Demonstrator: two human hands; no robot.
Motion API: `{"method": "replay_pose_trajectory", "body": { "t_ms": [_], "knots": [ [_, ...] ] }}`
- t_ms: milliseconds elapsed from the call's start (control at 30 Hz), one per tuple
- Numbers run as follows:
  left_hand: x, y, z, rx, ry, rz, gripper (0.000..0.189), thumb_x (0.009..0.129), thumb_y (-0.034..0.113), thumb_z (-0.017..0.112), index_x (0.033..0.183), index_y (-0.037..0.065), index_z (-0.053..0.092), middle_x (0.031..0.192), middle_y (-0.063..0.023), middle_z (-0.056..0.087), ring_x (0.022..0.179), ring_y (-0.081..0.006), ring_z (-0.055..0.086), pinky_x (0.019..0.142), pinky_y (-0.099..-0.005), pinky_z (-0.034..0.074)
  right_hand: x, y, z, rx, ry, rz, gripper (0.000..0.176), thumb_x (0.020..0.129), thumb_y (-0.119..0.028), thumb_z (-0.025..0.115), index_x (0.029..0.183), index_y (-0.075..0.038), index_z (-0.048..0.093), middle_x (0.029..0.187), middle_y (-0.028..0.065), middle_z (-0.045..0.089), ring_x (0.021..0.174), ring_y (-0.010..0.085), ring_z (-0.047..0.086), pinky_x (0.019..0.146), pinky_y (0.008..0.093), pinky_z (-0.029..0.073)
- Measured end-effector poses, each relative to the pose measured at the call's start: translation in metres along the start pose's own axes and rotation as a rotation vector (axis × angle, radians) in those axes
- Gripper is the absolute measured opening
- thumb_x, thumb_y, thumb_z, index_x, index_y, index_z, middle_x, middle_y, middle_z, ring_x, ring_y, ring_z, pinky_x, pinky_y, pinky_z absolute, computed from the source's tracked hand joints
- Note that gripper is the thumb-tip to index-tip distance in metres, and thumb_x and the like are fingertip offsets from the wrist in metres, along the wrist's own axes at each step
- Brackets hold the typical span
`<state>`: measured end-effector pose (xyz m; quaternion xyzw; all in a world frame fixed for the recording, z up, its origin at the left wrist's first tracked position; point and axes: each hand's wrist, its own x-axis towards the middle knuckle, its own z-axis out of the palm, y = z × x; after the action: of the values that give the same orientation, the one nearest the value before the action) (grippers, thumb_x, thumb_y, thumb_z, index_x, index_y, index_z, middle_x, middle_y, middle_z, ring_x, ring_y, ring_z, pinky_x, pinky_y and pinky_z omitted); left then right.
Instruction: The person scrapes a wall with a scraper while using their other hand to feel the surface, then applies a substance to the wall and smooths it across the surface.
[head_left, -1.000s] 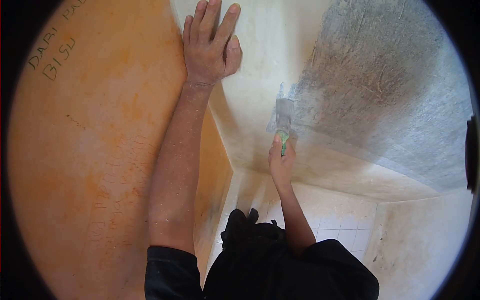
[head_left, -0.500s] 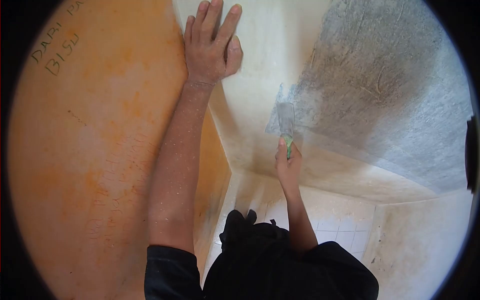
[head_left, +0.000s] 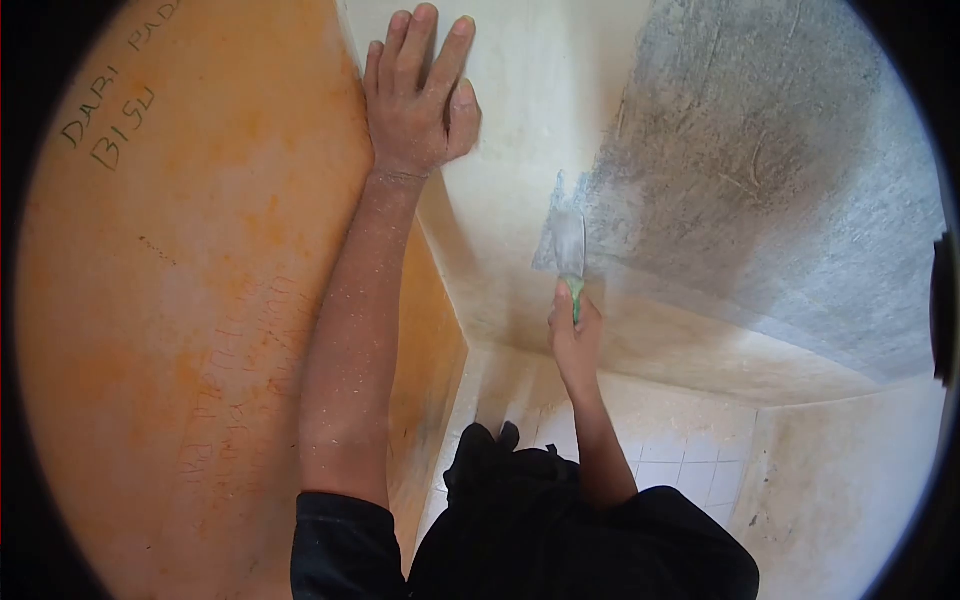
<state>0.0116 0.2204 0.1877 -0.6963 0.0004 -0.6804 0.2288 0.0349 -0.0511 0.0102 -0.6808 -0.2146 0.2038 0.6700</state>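
Note:
My left hand (head_left: 412, 105) lies flat with fingers spread on the pale painted wall (head_left: 520, 110), beside the corner with the orange surface. Pale specks dot that forearm. In my right hand (head_left: 576, 335) is a putty knife (head_left: 570, 245), its green handle wrapped by my fingers and thumb. The metal blade points up and rests against the wall at the left edge of a rough grey scraped patch (head_left: 740, 150). Around the blade, a small ragged grey area shows where paint is off.
An orange panel or wall (head_left: 180, 300) with handwritten letters stands close on the left. Below are white floor tiles (head_left: 690, 475). Another stained pale wall (head_left: 840, 470) is at the lower right. A dark object (head_left: 942, 310) sits at the right edge.
The putty knife's blade has turned slightly and shifted a little downward on the wall. My left hand stays in place; the view has moved slightly.

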Motion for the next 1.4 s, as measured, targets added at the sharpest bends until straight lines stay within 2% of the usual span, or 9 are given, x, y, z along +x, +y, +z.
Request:
{"method": "replay_pose_trajectory", "body": {
  "t_ms": [400,467,600,733,800,900,967,1167,1400],
  "knots": [
    [-0.004,0.006,0.000,-0.094,0.006,-0.002,0.050,0.091,0.022,0.043,0.137,0.005,0.056,0.147,-0.0204,0.043,0.135,-0.0376,0.040,0.108,-0.0494,0.031,-0.011,-0.008,0.005,0.099,0.041,-0.049,0.026,0.102,-0.023,0.054,0.086,-0.003,0.058,0.062,-0.0058,0.043,0.056,0.0033,0.038,0.049,0.0244,0.031],
    [-0.003,0.006,-0.002,-0.012,-0.027,-0.036,0.050,0.092,0.022,0.043,0.137,0.005,0.055,0.147,-0.0207,0.043,0.135,-0.0376,0.039,0.109,-0.0490,0.030,0.000,-0.005,-0.010,0.001,0.001,-0.090,0.027,0.102,-0.024,0.054,0.086,-0.002,0.058,0.062,-0.0050,0.044,0.056,0.0039,0.039,0.050,0.0249,0.032],
    [-0.003,0.007,0.000,-0.036,-0.008,-0.030,0.050,0.093,0.022,0.042,0.138,0.004,0.054,0.147,-0.0212,0.043,0.136,-0.0376,0.039,0.109,-0.0487,0.029,0.001,-0.003,0.002,0.057,0.026,-0.055,0.027,0.102,-0.024,0.054,0.086,-0.002,0.058,0.061,-0.0045,0.044,0.056,0.0040,0.039,0.050,0.0248,0.033],
    [-0.002,0.005,0.003,-0.057,0.006,-0.018,0.049,0.094,0.023,0.041,0.137,0.003,0.055,0.147,-0.0217,0.043,0.136,-0.0379,0.038,0.110,-0.0481,0.029,0.009,0.002,-0.006,-0.010,0.049,-0.124,0.028,0.102,-0.024,0.054,0.086,-0.001,0.058,0.061,-0.0037,0.044,0.057,0.0046,0.040,0.051,0.0254,0.033],
    [-0.002,0.008,0.000,-0.034,-0.007,-0.040,0.049,0.094,0.023,0.041,0.137,0.003,0.055,0.147,-0.0219,0.043,0.137,-0.0381,0.038,0.110,-0.0481,0.029,0.008,-0.008,-0.004,-0.062,0.039,-0.118,0.028,0.102,-0.024,0.054,0.086,-0.001,0.058,0.061,-0.0034,0.044,0.058,0.0051,0.040,0.051,0.0260,0.034],
    [-0.003,0.007,-0.001,-0.068,-0.005,-0.005,0.049,0.095,0.023,0.041,0.137,0.003,0.054,0.147,-0.0221,0.042,0.137,-0.0381,0.037,0.110,-0.0483,0.029,0.003,-0.011,-0.001,0.049,0.031,-0.065,0.029,0.102,-0.023,0.054,0.085,0.000,0.058,0.061,-0.0029,0.044,0.059,0.0059,0.041,0.053,0.0272,0.035],
    [-0.002,0.008,-0.002,-0.029,-0.031,-0.024,0.049,0.095,0.023,0.040,0.137,0.003,0.054,0.147,-0.0221,0.042,0.137,-0.0381,0.037,0.111,-0.0489,0.028,0.003,-0.005,-0.011,-0.052,0.052,-0.105,0.028,0.101,-0.022,0.055,0.085,0.000,0.057,0.062,-0.0028,0.044,0.061,0.0055,0.040,0.054,0.0271,0.035],
    [-0.003,0.004,0.001,-0.072,-0.008,-0.010,0.049,0.095,0.024,0.041,0.137,0.002,0.054,0.146,-0.0220,0.042,0.136,-0.0391,0.038,0.110,-0.0486,0.029,0.008,-0.005,0.000,-0.055,0.086,-0.198,0.025,0.101,-0.019,0.055,0.087,0.001,0.059,0.063,-0.0019,0.046,0.062,0.0046,0.040,0.054,0.0262,0.035],
    [-0.005,0.008,-0.001,-0.072,-0.001,0.000,0.049,0.095,0.024,0.041,0.137,0.003,0.054,0.147,-0.0222,0.041,0.137,-0.0378,0.036,0.110,-0.0486,0.029,0.001,-0.007,0.008,0.017,0.044,-0.110,0.023,0.101,-0.019,0.056,0.091,0.002,0.061,0.065,-0.0009,0.047,0.063,0.0055,0.040,0.055,0.0260,0.035]
  ]
}}
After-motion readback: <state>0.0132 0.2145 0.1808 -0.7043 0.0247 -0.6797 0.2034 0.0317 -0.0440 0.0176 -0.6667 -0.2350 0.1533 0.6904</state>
